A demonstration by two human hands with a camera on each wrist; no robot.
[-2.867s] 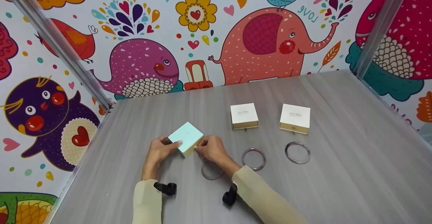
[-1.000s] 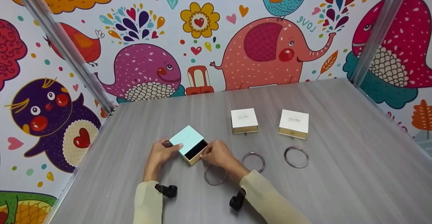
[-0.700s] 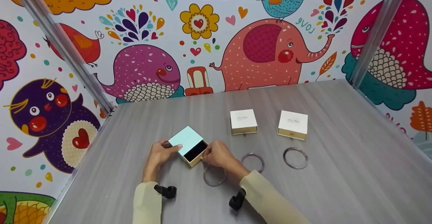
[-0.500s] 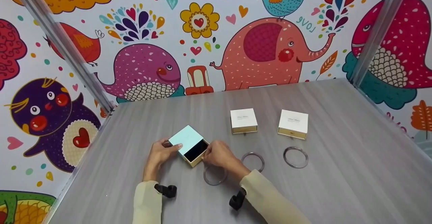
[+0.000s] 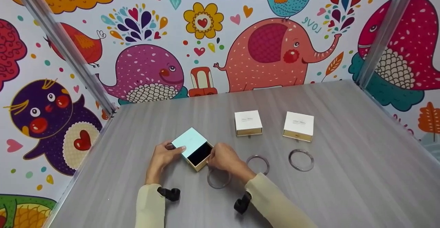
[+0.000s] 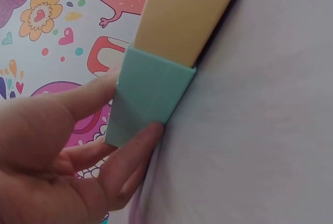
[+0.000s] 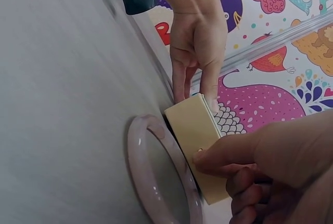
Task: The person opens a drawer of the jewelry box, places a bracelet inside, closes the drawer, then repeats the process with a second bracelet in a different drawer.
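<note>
My left hand (image 5: 163, 157) grips the mint-green sleeve (image 5: 189, 141) of a small drawer-style gift box, thumb on top and fingers along the sides. Its cream drawer (image 6: 182, 18) stands partly slid out, and a black interior (image 5: 200, 154) shows from above. My right hand (image 5: 223, 156) pinches the small pull tab (image 7: 200, 151) on the drawer's front. Beside that hand a pale, glossy bangle (image 7: 138, 156) lies on the table, close to the box. From above, the right hand covers part of this bangle's far edge.
Two white-topped gift boxes, one nearer the middle (image 5: 248, 118) and one farther right (image 5: 298, 123), stand behind two more bangles, a middle one (image 5: 257, 156) and a right one (image 5: 290, 160). A cartoon-printed wall (image 5: 202, 49) borders the grey table (image 5: 343, 186).
The drawer, fully inside the mint sleeve at first, has been pulled partly out toward the lower right with the right hand. The left hand keeps its grip on the sleeve.
</note>
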